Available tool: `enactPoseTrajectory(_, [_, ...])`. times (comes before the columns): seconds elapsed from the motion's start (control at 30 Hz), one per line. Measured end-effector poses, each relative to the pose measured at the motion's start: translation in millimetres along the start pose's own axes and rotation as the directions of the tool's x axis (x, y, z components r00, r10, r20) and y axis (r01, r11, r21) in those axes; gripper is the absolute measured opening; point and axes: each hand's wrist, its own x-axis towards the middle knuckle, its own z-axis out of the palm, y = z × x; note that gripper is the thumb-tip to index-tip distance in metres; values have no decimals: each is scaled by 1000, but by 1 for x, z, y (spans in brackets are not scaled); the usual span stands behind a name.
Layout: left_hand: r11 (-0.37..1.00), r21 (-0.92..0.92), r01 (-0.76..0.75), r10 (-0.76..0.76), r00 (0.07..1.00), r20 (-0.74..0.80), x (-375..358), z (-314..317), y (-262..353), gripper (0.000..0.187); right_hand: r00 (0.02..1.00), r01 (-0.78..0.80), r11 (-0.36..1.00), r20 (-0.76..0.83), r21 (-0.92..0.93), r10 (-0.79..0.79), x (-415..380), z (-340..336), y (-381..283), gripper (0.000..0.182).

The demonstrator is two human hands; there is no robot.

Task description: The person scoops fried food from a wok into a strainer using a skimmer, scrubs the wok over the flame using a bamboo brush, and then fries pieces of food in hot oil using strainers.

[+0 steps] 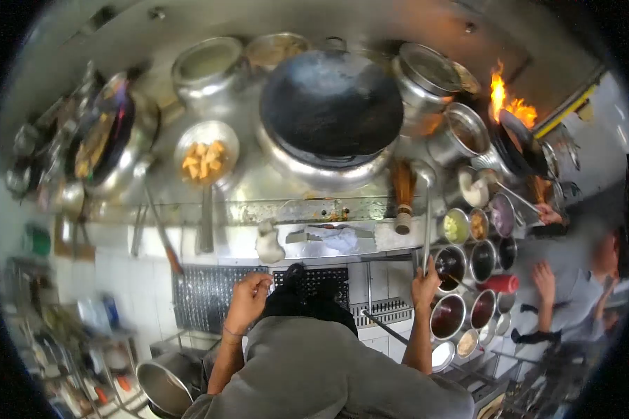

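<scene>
My right hand point(425, 283) is closed around the handle of a long metal ladle point(428, 209), whose bowl end rests near a bamboo brush point(402, 195) on the stove edge. My left hand point(249, 300) hangs in front of my body over the floor mat, its fingers curled; whether it holds anything is too small to tell. A large dark wok point(330, 108) sits on the burner ahead. To its left, a strainer point(206, 133) holds orange-yellow cubes point(203, 160). A white cloth point(339, 239) lies on the front ledge.
Pots stand behind the wok, including a silver pot point(208, 66). Several sauce and ingredient containers point(448, 315) are at the right. Flames point(510, 105) rise from another wok at the far right, where a co-worker point(573, 286) stands. A metal pot point(168, 384) is at lower left.
</scene>
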Motion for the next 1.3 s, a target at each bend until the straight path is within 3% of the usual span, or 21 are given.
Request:
enactPoseTrajectory(0.13, [999,53,-4,7,999,-51,-29,6,3,13,994,44,996,-97,-80,-52,-1,32,17,45])
enactPoseTrajectory(0.2, [996,-57,-62,62,998,-10,-37,8,-6,14,992,95,979,-68,-181,-109,3,41,25,43])
enactPoseTrajectory(0.27, [999,-8,-35,35,999,3,-43,-6,-1,14,963,206,935,-110,-287,-246,1,45,11,43])
enactPoseTrajectory(0.33, [992,43,-122,119,990,75,-45,-17,-13,15,956,229,929,-114,-291,-271,-3,47,-24,40])
enactPoseTrajectory(0.37, [989,110,-100,86,988,129,-46,-27,-15,16,951,248,938,-124,-243,-284,-9,45,-49,39])
enactPoseTrajectory(0.47, [984,76,-161,152,983,106,-56,-54,-50,18,908,370,917,-149,-148,-391,-32,57,-121,34])
enactPoseTrajectory(0.53, [991,40,-126,123,990,64,-71,-84,-70,20,889,457,886,-33,76,-456,-53,74,-170,30])
enactPoseTrajectory(0.6, [996,83,-38,32,997,73,-87,-115,-101,21,808,586,811,-78,-2,-584,-78,105,-220,25])
enactPoseTrajectory(0.7, [994,88,59,-49,993,-111,-124,-170,-147,20,796,552,776,87,304,-600,-130,150,-304,22])
enactPoseTrajectory(0.77, [974,147,172,-127,954,-273,-154,-212,-171,19,685,561,683,201,467,-700,-163,173,-373,21])
enactPoseTrajectory(0.8, [973,152,172,-124,951,-284,-171,-231,-176,19,629,527,632,239,568,-740,-175,188,-403,21])
enactPoseTrajectory(0.87, [924,124,362,-232,788,-570,-201,-265,-181,18,537,422,572,314,703,-783,-191,223,-460,20])
enactPoseTrajectory(0.9, [923,56,382,-265,732,-627,-214,-276,-187,18,502,364,574,365,733,-784,-195,238,-485,20])
enactPoseTrajectory(0.97, [916,-86,392,-331,615,-715,-236,-289,-203,17,456,328,408,236,852,-858,-215,250,-552,21])
enactPoseTrajectory(1.1, [881,-39,471,-343,580,-739,-252,-309,-211,16,313,696,298,98,653,-945,-227,282,-672,25])
enactPoseTrajectory(1.2, [874,-131,468,-406,555,-726,-243,-312,-201,17,264,790,268,90,551,-960,-231,344,-734,35])
enactPoseTrajectory(1.23, [896,-185,403,-398,550,-734,-239,-309,-205,18,275,832,319,162,455,-948,-235,359,-751,41])
enactPoseTrajectory(1.27, [925,-93,368,-317,613,-724,-239,-306,-222,19,294,864,361,233,350,-927,-237,373,-762,48])
enactPoseTrajectory(1.3, [925,-150,348,-350,631,-692,-238,-308,-223,20,306,861,415,353,294,-884,-242,371,-771,53])
